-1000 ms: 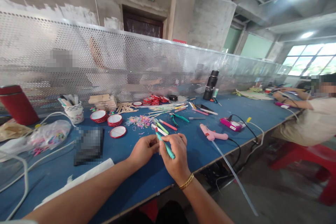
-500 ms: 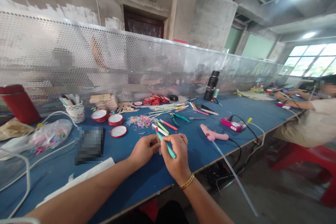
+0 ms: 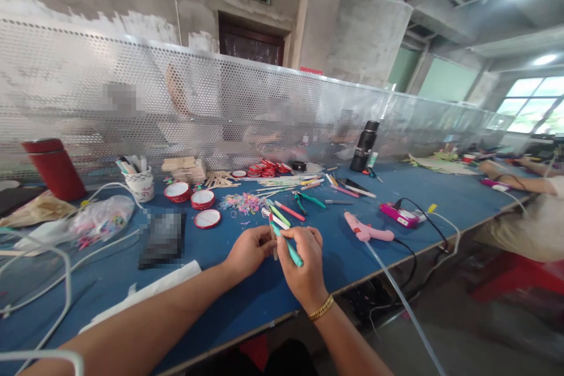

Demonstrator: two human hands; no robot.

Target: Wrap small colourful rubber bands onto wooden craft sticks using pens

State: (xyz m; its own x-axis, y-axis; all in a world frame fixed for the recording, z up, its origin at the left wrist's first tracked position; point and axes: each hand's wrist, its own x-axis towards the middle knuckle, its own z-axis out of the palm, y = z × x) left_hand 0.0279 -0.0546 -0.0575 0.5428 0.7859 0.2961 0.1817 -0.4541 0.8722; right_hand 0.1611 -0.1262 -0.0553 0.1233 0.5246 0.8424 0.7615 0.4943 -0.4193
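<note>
My right hand is closed around a teal marker, its tip slanting up and left. My left hand pinches a thin pale stick with a red upper end, upright against the marker's tip; fingers hide part of it. Just beyond my hands lie a red marker, a green marker and a white one. Teal-handled pliers rest behind these, and a heap of small coloured rubber bands is to their left.
A pink glue gun with a long clear glue stick lies right, beside a magenta power strip and cables. Red round tins, a black pouch, a pen cup and a red flask stand left. A perforated screen runs behind.
The whole view has shifted, so the scene sits slightly further right. My hands keep the same grip on the marker and stick, with little visible movement.
</note>
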